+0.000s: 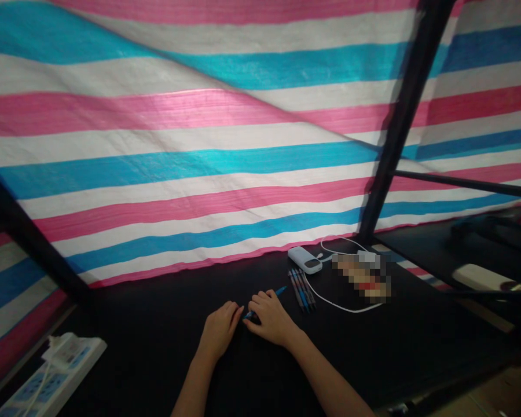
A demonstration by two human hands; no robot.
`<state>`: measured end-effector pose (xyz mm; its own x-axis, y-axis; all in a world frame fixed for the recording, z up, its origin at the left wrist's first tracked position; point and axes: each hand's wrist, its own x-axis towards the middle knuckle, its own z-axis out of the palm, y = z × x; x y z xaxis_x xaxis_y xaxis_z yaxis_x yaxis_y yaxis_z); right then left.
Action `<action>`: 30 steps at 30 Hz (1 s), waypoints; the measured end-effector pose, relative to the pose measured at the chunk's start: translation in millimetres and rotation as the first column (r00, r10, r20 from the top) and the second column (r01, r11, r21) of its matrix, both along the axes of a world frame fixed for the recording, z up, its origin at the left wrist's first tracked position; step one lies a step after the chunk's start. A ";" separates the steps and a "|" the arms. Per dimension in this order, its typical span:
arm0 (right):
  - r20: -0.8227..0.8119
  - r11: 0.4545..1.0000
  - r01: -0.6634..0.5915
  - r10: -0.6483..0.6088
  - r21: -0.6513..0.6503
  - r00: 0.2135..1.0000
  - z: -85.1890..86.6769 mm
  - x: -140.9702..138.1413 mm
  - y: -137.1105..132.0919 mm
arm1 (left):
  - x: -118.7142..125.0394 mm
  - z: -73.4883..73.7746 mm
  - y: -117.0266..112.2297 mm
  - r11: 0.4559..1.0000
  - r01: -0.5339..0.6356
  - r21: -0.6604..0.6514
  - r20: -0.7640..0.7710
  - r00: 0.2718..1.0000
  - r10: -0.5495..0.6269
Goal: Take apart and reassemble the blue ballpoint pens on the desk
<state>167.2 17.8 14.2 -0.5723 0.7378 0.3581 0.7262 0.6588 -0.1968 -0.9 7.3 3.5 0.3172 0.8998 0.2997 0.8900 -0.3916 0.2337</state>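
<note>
Both my hands rest close together on a black table (165,341). My right hand (270,318) is curled round a blue pen (279,291), whose tip sticks out past the fingers toward the back right. My left hand (220,329) sits just to its left with fingers curled, its fingertips touching the pen's near end. A small row of several more pens (302,288) lies on the table a little to the right of my right hand.
A white power bank (304,259) with a white cable (335,303) lies behind the pens, beside a blurred item. A white power strip (47,379) sits at the lower left. Black poles (399,121) and a pink, blue and white striped tarp (191,145) enclose the table.
</note>
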 end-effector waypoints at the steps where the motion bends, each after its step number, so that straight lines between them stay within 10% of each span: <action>1: 0.000 1.000 0.013 -0.013 -0.002 1.000 0.6 0.2 0.5 | 0.1 -0.5 0.5 1.000 -0.001 0.004 -0.006 1.000 0.001; 30: -0.047 0.999 0.021 -0.019 0.024 0.999 -7.1 -0.4 1.9 | 3.1 -4.9 2.9 0.997 0.037 -0.064 0.025 0.999 -0.035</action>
<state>166.7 19.6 7.0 -0.5397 0.7394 0.4024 0.7297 0.6493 -0.2144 2.2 10.2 -1.3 0.3431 0.9056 0.2493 0.8693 -0.4067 0.2810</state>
